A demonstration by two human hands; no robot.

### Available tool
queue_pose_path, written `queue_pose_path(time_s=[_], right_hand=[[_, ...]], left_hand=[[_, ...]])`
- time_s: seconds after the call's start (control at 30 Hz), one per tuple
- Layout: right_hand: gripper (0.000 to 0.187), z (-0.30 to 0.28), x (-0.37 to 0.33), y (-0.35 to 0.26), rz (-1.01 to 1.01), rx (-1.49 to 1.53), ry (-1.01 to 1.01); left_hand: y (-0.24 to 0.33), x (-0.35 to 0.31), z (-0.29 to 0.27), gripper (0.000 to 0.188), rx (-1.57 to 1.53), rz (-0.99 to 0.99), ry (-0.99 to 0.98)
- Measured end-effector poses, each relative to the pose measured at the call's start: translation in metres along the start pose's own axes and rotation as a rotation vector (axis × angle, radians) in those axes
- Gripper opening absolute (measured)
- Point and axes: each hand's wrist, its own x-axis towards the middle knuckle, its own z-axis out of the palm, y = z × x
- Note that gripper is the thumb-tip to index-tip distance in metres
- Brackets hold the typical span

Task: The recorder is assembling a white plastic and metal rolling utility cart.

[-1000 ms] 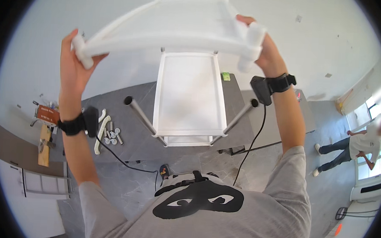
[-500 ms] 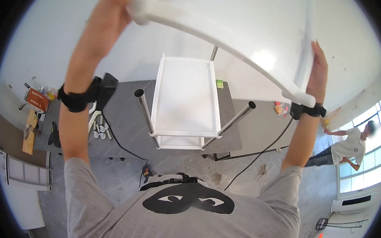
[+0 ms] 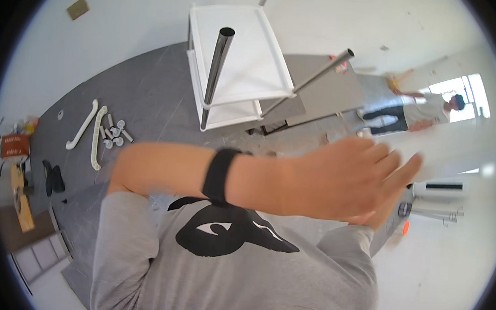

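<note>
My left arm reaches across in front of me to the right; my left hand (image 3: 353, 180) is smeared by motion, fingers partly bent. Behind it, my right forearm (image 3: 376, 218) shows only in part and the right hand is hidden. A pale, blurred white surface (image 3: 456, 146) lies beyond my left fingertips, over the lower part of the window; whether either hand grips it cannot be told. Farther off stands a white shelf cart (image 3: 242, 48) with two tiers and upright metal posts (image 3: 219, 63), open at their tops.
Two white curved handles (image 3: 84, 125) and several casters with short tubes (image 3: 114, 131) lie on the grey surface (image 3: 145, 82) at left. Black shoes (image 3: 53, 178) and a red-brown box (image 3: 14, 148) are farther left. Another person (image 3: 421, 113) stands at the far right.
The large white shelf tray held up between both hands has left the upper view. Both arms have swung down and right, the left crossing over. My view has turned, so the cart appears higher.
</note>
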Motion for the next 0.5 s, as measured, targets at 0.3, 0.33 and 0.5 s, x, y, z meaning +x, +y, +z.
queue_pose_path(time_s=[0.3, 0.33, 0.5], right_hand=[[0.029, -0.007, -0.403, 0.091, -0.152, -0.065, 0.712], [0.029, -0.016, -0.441, 0.095, -0.183, -0.084, 0.739], [0.036, 0.022, -0.521, 0.110, -0.288, 0.015, 0.713]], left_hand=[[0.051, -0.203, 0.068, 0.080, -0.536, -0.146, -0.513], [0.041, -0.218, 0.072, 0.077, -0.570, -0.222, -0.550], [0.007, -0.220, 0.024, 0.063, -0.417, -0.578, -0.473]])
